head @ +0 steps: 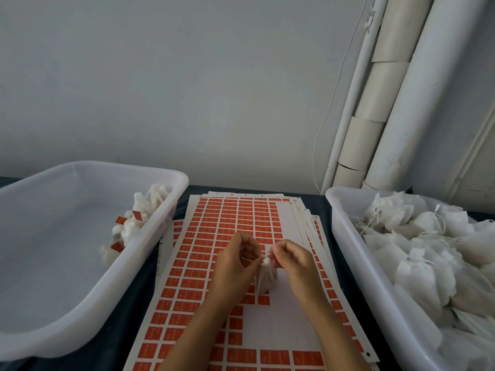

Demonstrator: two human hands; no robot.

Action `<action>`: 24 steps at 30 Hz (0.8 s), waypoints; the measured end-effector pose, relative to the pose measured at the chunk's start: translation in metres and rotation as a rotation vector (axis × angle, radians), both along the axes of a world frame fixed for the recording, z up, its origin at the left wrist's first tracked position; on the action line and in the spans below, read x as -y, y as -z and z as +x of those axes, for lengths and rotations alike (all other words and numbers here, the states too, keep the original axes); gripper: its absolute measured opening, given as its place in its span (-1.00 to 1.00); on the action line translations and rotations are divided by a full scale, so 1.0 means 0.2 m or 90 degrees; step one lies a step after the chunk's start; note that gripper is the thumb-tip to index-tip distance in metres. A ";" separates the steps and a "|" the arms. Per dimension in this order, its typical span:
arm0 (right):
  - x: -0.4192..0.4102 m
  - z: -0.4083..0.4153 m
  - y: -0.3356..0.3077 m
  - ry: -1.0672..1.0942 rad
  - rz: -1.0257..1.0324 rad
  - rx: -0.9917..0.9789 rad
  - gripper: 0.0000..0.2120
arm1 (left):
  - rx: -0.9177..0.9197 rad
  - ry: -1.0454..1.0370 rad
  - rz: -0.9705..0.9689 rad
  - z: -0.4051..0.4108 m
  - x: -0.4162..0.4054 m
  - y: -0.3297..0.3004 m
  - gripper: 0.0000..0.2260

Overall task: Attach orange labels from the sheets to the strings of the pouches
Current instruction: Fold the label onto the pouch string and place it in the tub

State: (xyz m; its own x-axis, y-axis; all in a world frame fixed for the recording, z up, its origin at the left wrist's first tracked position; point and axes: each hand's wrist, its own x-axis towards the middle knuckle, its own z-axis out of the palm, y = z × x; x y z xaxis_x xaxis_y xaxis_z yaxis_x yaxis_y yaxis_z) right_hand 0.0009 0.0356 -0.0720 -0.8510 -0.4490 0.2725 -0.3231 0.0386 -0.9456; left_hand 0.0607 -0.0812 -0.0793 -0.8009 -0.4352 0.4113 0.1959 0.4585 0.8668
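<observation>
You have a grey wall [187, 89] ahead, white pipes [417, 97] and a thin cable [325, 121] at its right, dark table [112, 341] below.

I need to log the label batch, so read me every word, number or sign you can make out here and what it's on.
Nothing can be read.
Orange labels on the top sheet: faint pale marks, too small and blurred.
Labels on the tagged pouches in the left tub: too blurred.
Sheet edge marks: tiny dark ticks, unreadable.

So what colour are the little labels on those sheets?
Orange-red, with faint lighter print, set in rows on white sheets. The head view, the only one, shows them.
</observation>
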 end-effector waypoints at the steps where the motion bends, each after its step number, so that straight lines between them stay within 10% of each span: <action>1: 0.00 0.00 0.00 -0.008 0.012 -0.004 -0.85 | -0.003 -0.006 -0.004 0.00 0.00 0.00 -0.69; 24: -0.01 -0.03 0.03 0.077 0.059 -0.053 -0.89 | 0.057 0.187 0.035 0.00 0.03 0.02 -0.80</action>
State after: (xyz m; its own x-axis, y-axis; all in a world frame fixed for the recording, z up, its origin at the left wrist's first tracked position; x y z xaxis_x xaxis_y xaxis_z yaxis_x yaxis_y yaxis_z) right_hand -0.0050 0.0380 -0.0788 -0.8762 -0.3717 0.3069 -0.3883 0.1671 -0.9062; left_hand 0.0616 -0.0874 -0.0833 -0.9275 -0.1996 0.3162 0.2355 0.3450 0.9086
